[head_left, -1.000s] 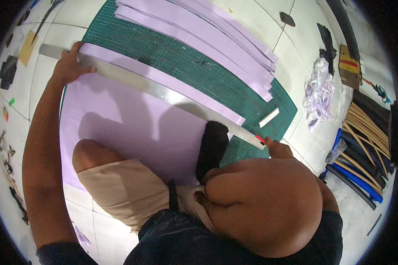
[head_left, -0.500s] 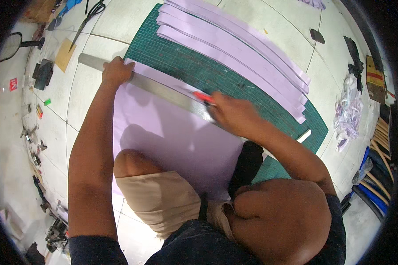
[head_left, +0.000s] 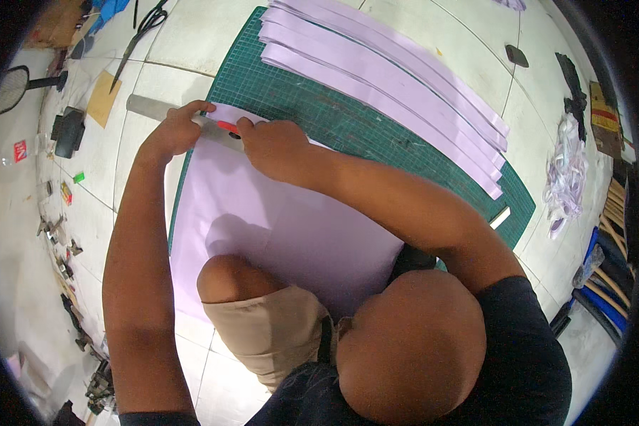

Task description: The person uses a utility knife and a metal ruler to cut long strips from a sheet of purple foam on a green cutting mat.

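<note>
A wide lilac fabric sheet lies over the lower part of a green cutting mat, running down around my knees. Across the sheet's upper edge rests a long metal ruler, its left end sticking out past the mat. My left hand presses and grips the ruler near the mat's left edge. Close beside it, my right hand is closed around a red and black cutter, held against the ruler. Its blade cannot be made out. Several cut lilac strips lie layered along the mat's far side.
Black scissors lie on the tiled floor at upper left, over a tan card. Lilac scraps are heaped to the right. A small white bar sits on the mat's right end. Small tools and clutter line the left wall.
My right hand has moved left and away along the ruler with the cutter, ending close to my left hand. My left hand stays on the ruler, its fingers slightly shifted.
</note>
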The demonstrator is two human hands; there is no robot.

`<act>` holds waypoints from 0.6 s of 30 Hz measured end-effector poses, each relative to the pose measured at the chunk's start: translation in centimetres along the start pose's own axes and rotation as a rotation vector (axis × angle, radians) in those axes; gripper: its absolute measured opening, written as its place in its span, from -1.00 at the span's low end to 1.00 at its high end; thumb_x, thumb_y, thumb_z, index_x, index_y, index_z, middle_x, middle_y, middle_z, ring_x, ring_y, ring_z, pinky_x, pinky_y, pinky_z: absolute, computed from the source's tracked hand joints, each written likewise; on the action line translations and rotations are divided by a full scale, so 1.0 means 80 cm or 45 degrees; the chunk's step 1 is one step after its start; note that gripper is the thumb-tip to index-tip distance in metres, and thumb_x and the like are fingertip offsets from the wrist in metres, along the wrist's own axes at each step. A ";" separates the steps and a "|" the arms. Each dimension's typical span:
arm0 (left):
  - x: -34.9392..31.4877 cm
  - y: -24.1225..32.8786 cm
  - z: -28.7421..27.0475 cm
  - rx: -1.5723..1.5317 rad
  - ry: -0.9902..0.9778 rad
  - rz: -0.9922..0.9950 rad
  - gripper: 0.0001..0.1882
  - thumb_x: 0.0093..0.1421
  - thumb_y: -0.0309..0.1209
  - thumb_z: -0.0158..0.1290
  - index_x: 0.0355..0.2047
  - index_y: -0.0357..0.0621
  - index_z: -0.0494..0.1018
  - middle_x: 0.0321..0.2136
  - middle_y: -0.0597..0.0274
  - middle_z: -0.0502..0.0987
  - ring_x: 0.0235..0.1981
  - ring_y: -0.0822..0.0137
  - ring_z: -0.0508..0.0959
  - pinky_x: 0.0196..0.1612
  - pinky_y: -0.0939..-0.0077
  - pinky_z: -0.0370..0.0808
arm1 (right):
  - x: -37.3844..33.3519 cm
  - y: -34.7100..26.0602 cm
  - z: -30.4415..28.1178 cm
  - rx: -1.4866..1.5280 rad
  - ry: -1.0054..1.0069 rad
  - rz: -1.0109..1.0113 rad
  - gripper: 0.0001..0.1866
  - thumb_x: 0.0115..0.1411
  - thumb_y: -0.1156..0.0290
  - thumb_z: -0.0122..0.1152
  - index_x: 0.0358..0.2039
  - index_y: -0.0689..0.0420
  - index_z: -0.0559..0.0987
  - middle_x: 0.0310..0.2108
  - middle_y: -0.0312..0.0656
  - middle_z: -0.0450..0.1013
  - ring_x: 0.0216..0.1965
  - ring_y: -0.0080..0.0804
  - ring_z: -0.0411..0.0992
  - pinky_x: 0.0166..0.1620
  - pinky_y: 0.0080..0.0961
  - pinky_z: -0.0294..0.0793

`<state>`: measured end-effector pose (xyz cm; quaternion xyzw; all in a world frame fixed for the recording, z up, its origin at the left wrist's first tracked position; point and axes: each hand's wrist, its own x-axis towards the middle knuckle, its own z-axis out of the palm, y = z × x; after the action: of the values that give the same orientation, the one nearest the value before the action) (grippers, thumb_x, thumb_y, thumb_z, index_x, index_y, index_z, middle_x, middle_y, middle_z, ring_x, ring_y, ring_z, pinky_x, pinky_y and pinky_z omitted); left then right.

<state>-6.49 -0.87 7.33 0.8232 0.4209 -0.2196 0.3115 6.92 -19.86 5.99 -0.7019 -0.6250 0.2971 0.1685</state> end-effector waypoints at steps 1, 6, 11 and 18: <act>0.002 -0.004 -0.002 0.005 -0.013 0.015 -0.49 0.07 -0.57 0.03 0.09 -0.05 0.45 -0.03 -0.09 0.54 -0.04 0.12 0.54 0.02 0.31 0.45 | 0.003 0.000 0.000 -0.008 0.002 -0.005 -0.77 0.22 0.46 0.01 -0.14 0.29 0.39 -0.44 0.06 0.57 -0.44 0.02 0.59 -0.41 -0.07 0.57; 0.007 -0.009 -0.007 -0.019 -0.063 0.068 -0.47 0.06 -0.63 -0.01 0.10 -0.08 0.45 -0.03 -0.06 0.55 -0.05 0.16 0.54 0.03 0.33 0.45 | 0.010 -0.005 -0.005 -0.024 -0.018 0.010 -0.77 0.21 0.47 0.02 -0.14 0.30 0.40 -0.41 0.06 0.57 -0.41 0.00 0.60 -0.38 -0.09 0.58; 0.005 0.014 -0.006 -0.127 -0.126 0.013 -0.45 0.04 -0.64 -0.05 0.09 -0.07 0.47 -0.04 -0.10 0.54 -0.03 0.10 0.53 0.08 0.31 0.43 | 0.028 -0.007 -0.003 -0.074 -0.026 -0.038 -0.78 0.23 0.45 0.02 -0.15 0.30 0.43 -0.40 0.06 0.57 -0.38 0.01 0.60 -0.33 -0.08 0.58; 0.009 0.001 -0.005 -0.037 -0.087 0.016 -0.46 0.04 -0.65 -0.04 0.08 -0.12 0.46 0.04 0.07 0.53 0.03 0.15 0.52 0.13 0.33 0.42 | -0.061 0.023 -0.039 0.054 -0.279 0.186 -0.75 0.29 0.40 -0.06 -0.07 0.23 0.42 -0.33 0.16 0.55 -0.24 0.13 0.56 -0.16 0.00 0.50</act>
<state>-5.96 -0.21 7.18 0.8133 0.4079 -0.2393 0.3390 10.13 -24.48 8.28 -0.7052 -0.5804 0.3966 0.0918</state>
